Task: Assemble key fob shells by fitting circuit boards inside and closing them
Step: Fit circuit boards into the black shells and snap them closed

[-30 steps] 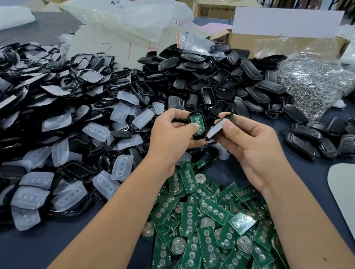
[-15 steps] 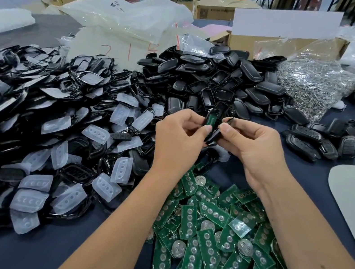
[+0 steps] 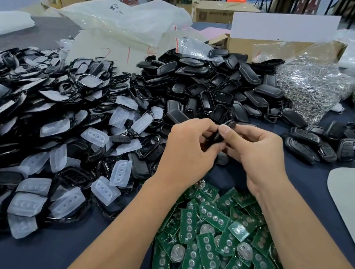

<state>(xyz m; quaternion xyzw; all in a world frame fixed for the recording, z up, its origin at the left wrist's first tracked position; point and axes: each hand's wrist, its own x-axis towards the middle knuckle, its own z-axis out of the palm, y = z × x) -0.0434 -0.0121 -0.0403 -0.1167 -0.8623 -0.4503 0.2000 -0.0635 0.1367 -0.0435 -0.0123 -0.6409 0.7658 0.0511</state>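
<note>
Closing one key fob (image 3: 220, 135) looks like the step in hand: both hands meet above the near edge of the heap of empty black shells (image 3: 215, 86), and the dark fob sits pinched between them, raised off the table just beyond the pile of green circuit boards (image 3: 213, 235). No green shows in the fob, so the board is probably already inside, though the fingers hide too much of it to be sure. The left hand (image 3: 189, 147) curls round the fob's left side, knuckles toward the camera, fingertips bent in on the case. The right hand (image 3: 256, 151) clamps it from the other side, thumb laid across the top edge and fingers wrapped behind. Both forearms reach in from below, converging on the fob. The next move likely calls for an even squeeze along the seam until the halves snap shut, then setting the piece with the finished fobs (image 3: 321, 145) at the right
</note>
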